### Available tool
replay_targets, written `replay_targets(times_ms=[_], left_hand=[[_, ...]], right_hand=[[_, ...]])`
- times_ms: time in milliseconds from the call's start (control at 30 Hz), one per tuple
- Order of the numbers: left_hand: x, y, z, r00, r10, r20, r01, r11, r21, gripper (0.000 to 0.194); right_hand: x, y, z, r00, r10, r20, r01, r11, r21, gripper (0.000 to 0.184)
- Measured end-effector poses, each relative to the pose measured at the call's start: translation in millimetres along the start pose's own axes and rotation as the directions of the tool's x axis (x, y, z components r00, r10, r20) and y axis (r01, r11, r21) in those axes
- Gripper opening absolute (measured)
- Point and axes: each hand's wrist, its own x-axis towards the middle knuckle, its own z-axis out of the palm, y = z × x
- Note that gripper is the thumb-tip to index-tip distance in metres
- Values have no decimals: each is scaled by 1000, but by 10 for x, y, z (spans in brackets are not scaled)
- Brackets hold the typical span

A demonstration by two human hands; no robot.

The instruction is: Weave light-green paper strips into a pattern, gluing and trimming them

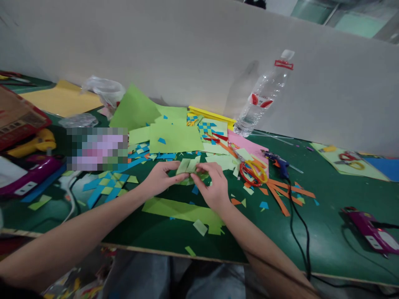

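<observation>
My left hand (160, 177) and my right hand (212, 185) meet over the green table (324, 224), both pinching a small piece of pale green folded paper strips (188, 167). The fingers of each hand are closed on the strips from either side. Just below the hands a long light green paper strip (183, 211) lies flat on the table. To the left lies a blue and green woven paper mat (106, 187).
Green paper sheets (165, 133) and coloured scraps cover the table's middle. Red and yellow scissors (254, 171), orange strips (280, 195) and a blue glue gun (279, 162) with a black cord lie right. A plastic bottle (264, 97) leans on the white wall. Purple devices (370, 230) sit at both sides.
</observation>
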Motion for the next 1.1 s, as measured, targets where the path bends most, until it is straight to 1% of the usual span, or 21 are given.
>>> replay_targets(times_ms=[100,200,233,300,367,567,633,700,767,833,967,1100], left_hand=[[-4,34,0,999,43,19,-44,997,58,24],[-2,97,9,994,101,45,-106,988,110,23],[-1,115,14,993,113,39,-117,985,125,23],[2,137,20,993,120,23,-122,984,128,22],[3,137,21,995,97,12,-98,991,96,21],[-2,115,-10,1000,-23,-2,23,1000,13,25],[1,126,-17,1000,-24,-18,24,999,-26,26],[7,135,-20,999,-6,-34,4,998,-57,25],[11,133,-21,999,5,-45,-8,998,-60,23],[12,121,-21,999,6,-47,-8,999,-43,22],[3,101,-20,999,-16,-38,16,1000,-9,22],[-2,88,-17,993,-105,-55,105,995,-5,26]], right_hand=[[4,2,-3,1000,22,10,-22,1000,-6,16],[23,-17,-17,1000,8,-13,-8,1000,-13,8],[33,-27,-24,1000,-1,-24,1,1000,-15,5],[53,-51,-41,999,-9,-37,8,1000,-25,6],[69,-72,-58,999,-2,-45,0,999,-42,8],[88,-108,-91,995,43,-85,-53,992,-115,7],[91,-111,-98,994,28,-102,-41,991,-130,6],[95,-107,-101,995,-14,-101,-1,990,-143,4],[99,-96,-100,996,-44,-84,32,989,-147,3],[102,-83,-96,997,-45,-68,36,991,-130,4],[103,-68,-90,998,7,-69,-12,997,-75,6],[94,-57,-92,990,132,-44,-132,991,-1,12]])
